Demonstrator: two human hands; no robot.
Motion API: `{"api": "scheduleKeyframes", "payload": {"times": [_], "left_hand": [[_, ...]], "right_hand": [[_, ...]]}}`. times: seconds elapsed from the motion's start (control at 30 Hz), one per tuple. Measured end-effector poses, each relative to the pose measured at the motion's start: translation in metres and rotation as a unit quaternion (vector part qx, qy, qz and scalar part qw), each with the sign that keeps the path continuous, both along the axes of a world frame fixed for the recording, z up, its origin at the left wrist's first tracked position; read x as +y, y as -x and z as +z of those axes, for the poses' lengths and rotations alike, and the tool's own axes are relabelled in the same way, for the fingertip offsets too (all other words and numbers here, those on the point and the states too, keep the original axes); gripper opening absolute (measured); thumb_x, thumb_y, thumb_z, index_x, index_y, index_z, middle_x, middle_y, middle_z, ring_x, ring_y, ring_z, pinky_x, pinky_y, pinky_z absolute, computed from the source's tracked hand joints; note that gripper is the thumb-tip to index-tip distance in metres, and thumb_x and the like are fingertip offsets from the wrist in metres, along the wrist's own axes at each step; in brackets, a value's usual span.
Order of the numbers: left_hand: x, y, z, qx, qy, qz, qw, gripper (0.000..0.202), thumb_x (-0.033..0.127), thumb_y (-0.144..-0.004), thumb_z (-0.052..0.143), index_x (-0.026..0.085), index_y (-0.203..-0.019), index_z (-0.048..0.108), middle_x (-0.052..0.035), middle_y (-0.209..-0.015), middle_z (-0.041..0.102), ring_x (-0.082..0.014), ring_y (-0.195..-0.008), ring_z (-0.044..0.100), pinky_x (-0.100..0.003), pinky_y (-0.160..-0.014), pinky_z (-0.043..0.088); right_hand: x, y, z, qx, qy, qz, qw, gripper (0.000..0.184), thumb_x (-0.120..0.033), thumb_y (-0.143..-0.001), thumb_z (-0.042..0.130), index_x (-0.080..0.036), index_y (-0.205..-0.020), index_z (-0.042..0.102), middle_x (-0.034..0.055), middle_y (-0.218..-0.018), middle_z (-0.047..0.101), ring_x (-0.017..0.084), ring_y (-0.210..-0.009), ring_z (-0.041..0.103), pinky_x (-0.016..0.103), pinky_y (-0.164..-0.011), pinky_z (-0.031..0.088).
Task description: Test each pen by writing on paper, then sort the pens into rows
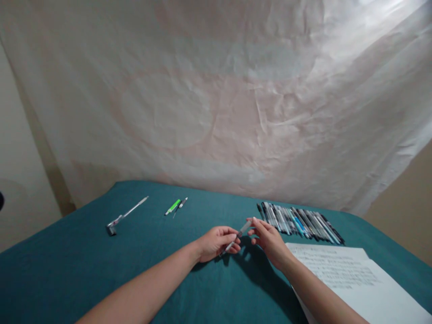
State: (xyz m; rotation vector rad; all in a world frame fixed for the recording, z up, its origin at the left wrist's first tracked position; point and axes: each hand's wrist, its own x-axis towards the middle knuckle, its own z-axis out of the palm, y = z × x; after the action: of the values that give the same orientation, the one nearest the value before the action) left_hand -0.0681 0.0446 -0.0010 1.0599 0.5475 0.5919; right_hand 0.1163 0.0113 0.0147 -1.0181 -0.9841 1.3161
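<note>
Both my hands meet over the middle of a teal-covered table (84,270). My left hand (216,243) pinches the lower end of a clear pen (240,235) that points up and to the right. My right hand (268,238) grips the pen's upper end with its fingertips. The pen is held just above the cloth.
A row of several pens (300,220) lies behind my right hand. A white printed sheet (347,274) lies at the right. A green pen part (173,207), a small dark-tipped piece (182,203) and a clear pen with a cap (126,215) lie at the far left. A wrinkled white sheet (216,99) hangs behind.
</note>
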Motion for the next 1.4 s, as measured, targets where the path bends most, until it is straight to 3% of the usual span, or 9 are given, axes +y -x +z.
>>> {"api": "scheduleKeyframes", "payload": {"times": [0.13,0.3,0.37,0.57,0.8,1.03,1.23,1.3,1.4], "left_hand": [[0.001,0.000,0.001,-0.006,0.003,-0.004,1.000,0.028,0.031,-0.071,0.062,0.012,-0.091,0.056,-0.0054,-0.084,0.059,-0.0113,-0.068,0.059,-0.025,-0.066,0.045],[0.000,0.000,0.001,0.002,0.006,-0.012,1.000,0.029,0.031,-0.070,0.063,0.012,-0.091,0.056,-0.0052,-0.081,0.059,-0.0109,-0.066,0.059,-0.025,-0.066,0.045],[0.000,0.000,0.001,0.003,0.006,-0.011,1.000,0.029,0.031,-0.070,0.063,0.012,-0.091,0.056,-0.0055,-0.081,0.060,-0.0109,-0.066,0.059,-0.025,-0.066,0.045],[0.000,0.000,0.002,0.003,-0.001,-0.009,1.000,0.030,0.032,-0.070,0.063,0.012,-0.091,0.056,-0.0050,-0.082,0.059,-0.0104,-0.066,0.059,-0.024,-0.065,0.045],[-0.004,-0.002,0.005,0.018,-0.021,0.004,1.000,0.031,0.027,-0.065,0.067,0.012,-0.089,0.054,-0.0039,-0.078,0.060,-0.0106,-0.065,0.058,-0.026,-0.066,0.045],[-0.003,-0.001,0.004,0.017,-0.025,0.006,1.000,0.029,0.028,-0.066,0.065,0.012,-0.088,0.055,-0.0043,-0.079,0.060,-0.0105,-0.066,0.058,-0.026,-0.067,0.045],[-0.004,-0.002,0.005,0.032,-0.018,0.008,0.999,0.033,0.028,-0.064,0.068,0.012,-0.089,0.054,-0.0044,-0.078,0.061,-0.0112,-0.065,0.058,-0.028,-0.066,0.046],[-0.004,-0.002,0.004,0.033,-0.016,0.008,0.999,0.033,0.028,-0.063,0.068,0.012,-0.089,0.054,-0.0046,-0.078,0.061,-0.0111,-0.065,0.059,-0.028,-0.067,0.045],[-0.003,-0.001,0.003,0.026,-0.010,0.008,1.000,0.032,0.028,-0.065,0.067,0.011,-0.089,0.055,-0.0044,-0.078,0.061,-0.0101,-0.064,0.058,-0.026,-0.067,0.045]], "right_hand": [[0.000,0.001,0.000,0.027,-0.004,0.016,1.000,0.033,-0.040,-0.072,0.059,-0.020,-0.098,0.061,0.0056,-0.101,0.058,0.013,-0.071,0.053,0.020,-0.048,0.040],[0.002,-0.002,-0.007,0.005,-0.012,-0.017,1.000,0.026,-0.037,-0.069,0.063,-0.017,-0.085,0.065,0.0015,-0.071,0.057,0.011,-0.063,0.049,0.018,-0.047,0.038],[0.001,-0.002,-0.006,0.012,-0.006,-0.012,1.000,0.025,-0.038,-0.068,0.063,-0.017,-0.082,0.065,0.0011,-0.069,0.057,0.011,-0.061,0.048,0.018,-0.046,0.037],[-0.002,0.001,0.003,0.026,-0.005,0.019,0.999,0.034,-0.041,-0.069,0.061,-0.019,-0.094,0.063,0.0059,-0.100,0.058,0.012,-0.067,0.052,0.020,-0.047,0.038],[-0.001,-0.002,-0.001,-0.016,-0.006,-0.021,1.000,0.025,-0.039,-0.066,0.065,-0.015,-0.070,0.064,-0.0006,-0.058,0.053,0.009,-0.054,0.046,0.020,-0.046,0.036],[-0.003,0.003,0.005,0.032,-0.008,0.012,0.999,0.036,-0.043,-0.068,0.061,-0.018,-0.094,0.063,0.0072,-0.097,0.059,0.013,-0.066,0.052,0.020,-0.047,0.037],[-0.001,-0.001,0.001,-0.018,-0.013,-0.024,0.999,0.029,-0.040,-0.065,0.065,-0.016,-0.081,0.067,0.0006,-0.063,0.056,0.009,-0.057,0.046,0.018,-0.046,0.034],[-0.001,-0.001,0.001,-0.016,-0.007,-0.026,1.000,0.030,-0.041,-0.064,0.066,-0.016,-0.081,0.067,0.0012,-0.066,0.057,0.010,-0.056,0.047,0.019,-0.046,0.034],[-0.002,0.000,0.003,0.010,0.000,-0.003,1.000,0.034,-0.043,-0.065,0.064,-0.017,-0.088,0.066,0.0051,-0.086,0.062,0.011,-0.061,0.049,0.020,-0.047,0.035]]}}
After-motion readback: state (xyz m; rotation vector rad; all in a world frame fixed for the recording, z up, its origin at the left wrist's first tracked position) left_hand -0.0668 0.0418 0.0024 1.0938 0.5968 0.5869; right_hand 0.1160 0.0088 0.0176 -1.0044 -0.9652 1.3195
